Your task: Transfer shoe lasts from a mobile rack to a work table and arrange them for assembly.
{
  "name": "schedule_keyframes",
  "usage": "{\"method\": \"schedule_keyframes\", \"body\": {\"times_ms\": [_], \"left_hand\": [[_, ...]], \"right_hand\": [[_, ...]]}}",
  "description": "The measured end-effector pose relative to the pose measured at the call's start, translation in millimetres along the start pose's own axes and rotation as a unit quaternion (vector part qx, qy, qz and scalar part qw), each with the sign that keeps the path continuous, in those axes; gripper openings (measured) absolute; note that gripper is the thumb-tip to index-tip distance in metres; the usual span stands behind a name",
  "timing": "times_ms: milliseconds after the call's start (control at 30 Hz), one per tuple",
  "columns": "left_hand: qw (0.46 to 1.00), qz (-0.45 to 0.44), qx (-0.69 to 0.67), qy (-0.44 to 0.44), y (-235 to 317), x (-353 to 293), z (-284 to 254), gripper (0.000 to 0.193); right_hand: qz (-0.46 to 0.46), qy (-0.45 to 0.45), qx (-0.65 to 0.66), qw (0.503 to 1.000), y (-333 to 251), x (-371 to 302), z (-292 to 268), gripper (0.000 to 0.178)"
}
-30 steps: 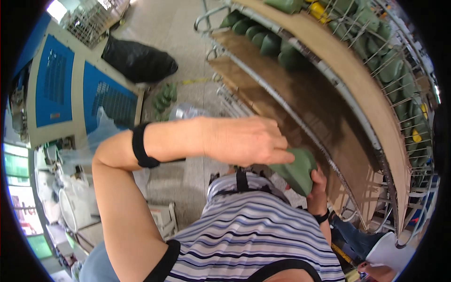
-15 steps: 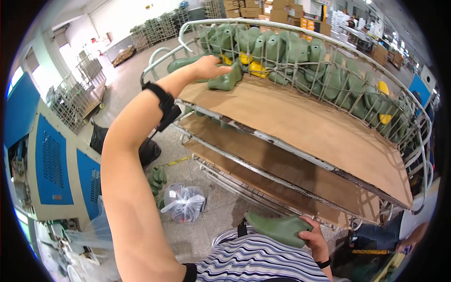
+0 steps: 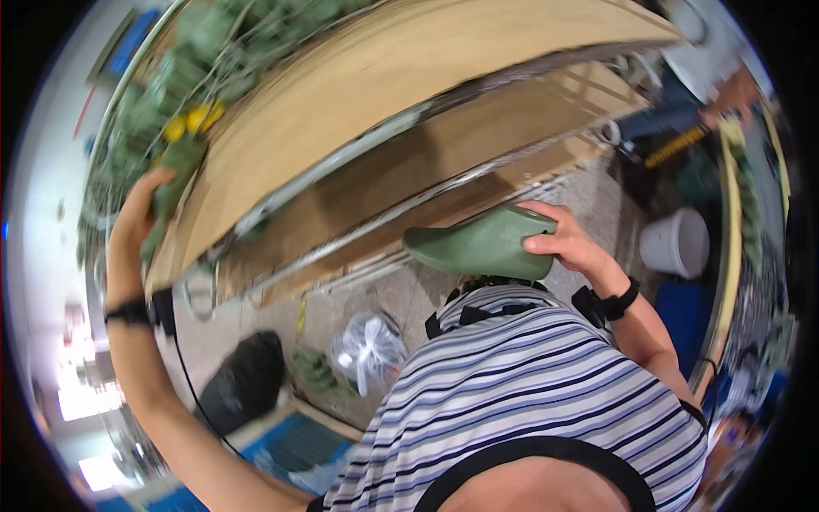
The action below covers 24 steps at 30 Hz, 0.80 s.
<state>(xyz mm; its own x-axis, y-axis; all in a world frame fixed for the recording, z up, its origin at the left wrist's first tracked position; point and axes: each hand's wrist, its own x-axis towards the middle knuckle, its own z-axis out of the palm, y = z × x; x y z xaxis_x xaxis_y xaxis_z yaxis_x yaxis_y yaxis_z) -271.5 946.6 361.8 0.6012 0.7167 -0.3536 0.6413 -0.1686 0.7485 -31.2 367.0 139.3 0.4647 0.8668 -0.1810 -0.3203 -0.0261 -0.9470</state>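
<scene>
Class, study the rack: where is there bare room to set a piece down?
Bare: most of the top board, between its metal front edge and the green forms massed at the picture's upper left; also the right stretch of the shelf below. Crowded: the top board's left end, where the left hand touches a foot-shaped green form beside yellow pieces.

Grey floor [image 3: 589, 194] borders the front edge of the rack [image 3: 409, 68]; beyond its left edge show pale wall [image 3: 53, 162] and bright glare [image 3: 90, 397].

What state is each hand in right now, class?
Left hand: at a green form on the upper shelf; whether its grip is closed cannot be told.
Right hand: closed, holding a green foot-shaped form.
</scene>
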Motion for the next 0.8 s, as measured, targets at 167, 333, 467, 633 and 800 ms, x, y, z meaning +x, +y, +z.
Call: {"method": "schedule_keyframes", "body": {"times_ms": [167, 333, 467, 633, 800], "left_hand": [[0.927, 0.162, -0.339, 0.0, 10, -85, 10, 0.065], [0.78, 0.299, -0.478, -0.273, 39, -151, 177, 0.073], [0.727, 0.125, -0.571, -0.36, 87, -188, 364, 0.066], [0.86, 0.164, -0.363, -0.317, -23, -168, 477, 0.049], [0.903, 0.089, -0.208, -0.365, 57, -233, 630, 0.033]], "right_hand": [[-0.005, 0.123, 0.034, 0.992, 21, -43, -21, 0.063], [-0.01, 0.161, 0.074, 0.984, 42, -84, -40, 0.06], [-0.003, 0.177, -0.091, 0.98, 61, -113, -57, 0.057], [0.0, 0.28, -0.057, 0.958, 84, -236, -108, 0.052], [-0.016, 0.447, 0.014, 0.894, 104, -362, -149, 0.042]]}}
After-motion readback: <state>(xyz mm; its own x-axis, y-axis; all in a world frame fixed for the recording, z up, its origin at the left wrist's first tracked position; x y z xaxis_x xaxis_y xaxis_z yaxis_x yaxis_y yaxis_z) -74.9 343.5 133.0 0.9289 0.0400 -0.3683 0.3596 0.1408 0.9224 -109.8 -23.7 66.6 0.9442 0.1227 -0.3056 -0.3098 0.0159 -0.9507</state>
